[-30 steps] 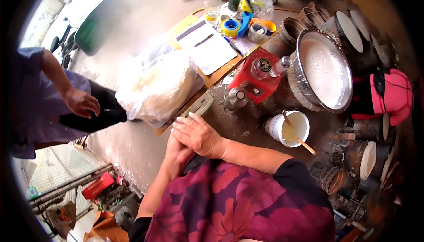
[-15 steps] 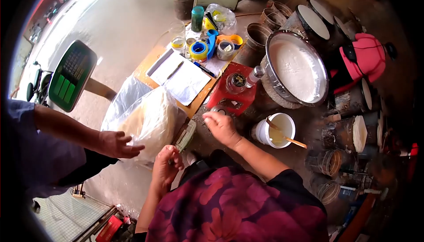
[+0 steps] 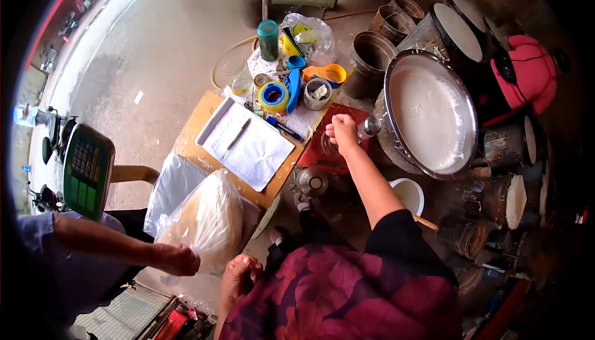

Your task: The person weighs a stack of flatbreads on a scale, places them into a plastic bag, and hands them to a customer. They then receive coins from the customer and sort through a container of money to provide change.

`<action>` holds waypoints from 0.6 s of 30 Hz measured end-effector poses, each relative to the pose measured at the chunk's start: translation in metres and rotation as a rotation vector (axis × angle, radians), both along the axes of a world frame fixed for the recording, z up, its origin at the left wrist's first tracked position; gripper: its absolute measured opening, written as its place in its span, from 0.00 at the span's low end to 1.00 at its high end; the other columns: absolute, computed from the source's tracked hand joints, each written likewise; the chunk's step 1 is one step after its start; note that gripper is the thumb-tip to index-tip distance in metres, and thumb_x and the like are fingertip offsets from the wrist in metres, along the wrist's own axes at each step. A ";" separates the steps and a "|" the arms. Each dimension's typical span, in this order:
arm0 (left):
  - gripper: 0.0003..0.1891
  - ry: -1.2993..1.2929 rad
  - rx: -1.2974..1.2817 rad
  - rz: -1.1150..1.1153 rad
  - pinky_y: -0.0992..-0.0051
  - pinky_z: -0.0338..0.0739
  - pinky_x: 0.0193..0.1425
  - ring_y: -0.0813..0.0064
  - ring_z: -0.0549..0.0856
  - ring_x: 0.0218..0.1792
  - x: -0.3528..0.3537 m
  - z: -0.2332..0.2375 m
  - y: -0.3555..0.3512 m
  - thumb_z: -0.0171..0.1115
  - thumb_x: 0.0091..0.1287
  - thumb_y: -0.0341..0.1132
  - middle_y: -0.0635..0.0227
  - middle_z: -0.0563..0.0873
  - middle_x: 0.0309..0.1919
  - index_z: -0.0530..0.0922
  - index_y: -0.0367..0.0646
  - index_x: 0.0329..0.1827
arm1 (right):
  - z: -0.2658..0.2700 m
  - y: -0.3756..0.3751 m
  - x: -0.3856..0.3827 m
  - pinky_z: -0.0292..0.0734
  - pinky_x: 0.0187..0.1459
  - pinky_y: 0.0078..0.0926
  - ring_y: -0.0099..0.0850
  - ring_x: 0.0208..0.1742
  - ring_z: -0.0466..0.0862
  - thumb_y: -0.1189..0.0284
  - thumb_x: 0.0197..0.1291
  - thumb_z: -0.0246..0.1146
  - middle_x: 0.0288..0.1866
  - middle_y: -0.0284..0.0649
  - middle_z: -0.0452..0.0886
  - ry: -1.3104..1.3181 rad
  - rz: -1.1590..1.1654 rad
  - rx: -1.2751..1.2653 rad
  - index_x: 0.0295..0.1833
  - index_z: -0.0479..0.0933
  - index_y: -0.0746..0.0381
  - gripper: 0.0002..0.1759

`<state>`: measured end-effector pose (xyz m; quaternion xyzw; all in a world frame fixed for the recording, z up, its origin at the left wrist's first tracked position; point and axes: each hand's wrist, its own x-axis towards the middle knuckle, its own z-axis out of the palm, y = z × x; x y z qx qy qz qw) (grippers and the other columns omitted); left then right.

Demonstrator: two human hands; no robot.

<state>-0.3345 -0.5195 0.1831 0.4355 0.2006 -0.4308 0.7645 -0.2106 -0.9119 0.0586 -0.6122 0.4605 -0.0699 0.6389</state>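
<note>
Here, left hand [image 3: 240, 273] and right hand [image 3: 343, 132] curl — contents unclear — the latter partly hiding a crate [image 3: 317, 155].

no legible text, handwriting on white notepad [image 3: 257, 154] too faint, keypad [image 3: 87, 159] labels blurred

Notepad [image 3: 251, 157] is laid on table [image 3: 197, 126], pen [image 3: 238, 134] placed on top. Tape roll [image 3: 279, 105] is set behind notepad, bottle [image 3: 268, 42] farther back. Bag [image 3: 214, 216] is placed at near table end; scale display [image 3: 90, 172] is positioned left of it. Crate [image 3: 317, 151] is placed right of table, basin [image 3: 468, 138] right of crate, bucket [image 3: 422, 198] set before basin.
</note>
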 end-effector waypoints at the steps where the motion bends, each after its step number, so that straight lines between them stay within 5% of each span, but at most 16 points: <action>1: 0.16 0.021 0.000 0.028 0.80 0.64 0.26 0.76 0.70 0.18 0.003 0.000 -0.006 0.61 0.60 0.43 0.66 0.75 0.16 0.76 0.37 0.28 | -0.004 -0.009 0.019 0.69 0.20 0.18 0.22 0.23 0.77 0.62 0.63 0.52 0.29 0.36 0.79 0.040 0.010 -0.023 0.46 0.69 0.59 0.13; 7: 0.16 0.007 0.102 0.133 0.79 0.64 0.27 0.76 0.71 0.19 0.016 0.004 -0.031 0.59 0.62 0.43 0.65 0.74 0.16 0.76 0.36 0.28 | -0.066 -0.048 0.091 0.62 0.12 0.21 0.24 0.15 0.73 0.62 0.61 0.51 0.21 0.39 0.77 0.328 0.131 -0.064 0.41 0.66 0.62 0.13; 11: 0.16 0.071 0.117 0.131 0.78 0.66 0.29 0.76 0.71 0.20 0.026 0.002 -0.039 0.59 0.62 0.42 0.65 0.75 0.17 0.76 0.36 0.28 | -0.059 -0.049 0.101 0.63 0.12 0.25 0.27 0.12 0.71 0.69 0.58 0.48 0.19 0.43 0.77 0.288 0.115 -0.022 0.37 0.68 0.66 0.10; 15: 0.15 -0.015 0.098 0.116 0.78 0.67 0.27 0.76 0.71 0.20 0.034 -0.013 -0.047 0.58 0.63 0.43 0.65 0.76 0.19 0.76 0.36 0.32 | -0.033 -0.042 0.072 0.74 0.23 0.31 0.35 0.19 0.80 0.74 0.51 0.50 0.18 0.45 0.78 0.227 0.503 -0.550 0.31 0.72 0.70 0.10; 18: 0.17 0.031 0.077 0.168 0.77 0.69 0.24 0.77 0.70 0.18 0.044 -0.023 -0.051 0.55 0.65 0.45 0.65 0.77 0.21 0.76 0.37 0.38 | 0.047 -0.006 0.034 0.76 0.27 0.31 0.34 0.20 0.81 0.73 0.52 0.51 0.18 0.45 0.78 0.069 0.690 -0.426 0.31 0.72 0.69 0.09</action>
